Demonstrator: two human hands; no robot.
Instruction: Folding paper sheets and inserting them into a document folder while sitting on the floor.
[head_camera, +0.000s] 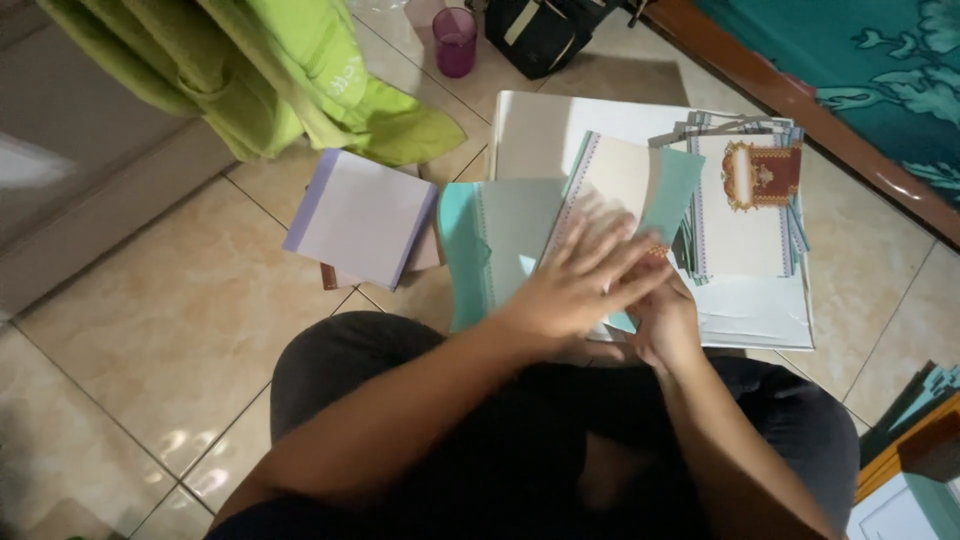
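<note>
My left hand (578, 282) lies flat, fingers spread, pressing on a teal and cream folded card (520, 235) in front of my knees. My right hand (665, 318) sits just under and right of it, fingers curled at the card's lower edge; whether it grips the card is hidden by my left hand. A stack of similar cream cards with a red and gold emblem (745, 205) rests to the right on a large white board (540, 125).
A lavender-edged pile of white sheets (362, 215) lies on the tile floor to the left. Green cloth (270, 75) hangs at the back left, with a purple cup (455, 40) and a black bag (540, 35) behind. A wooden bed edge (830, 125) runs along the right.
</note>
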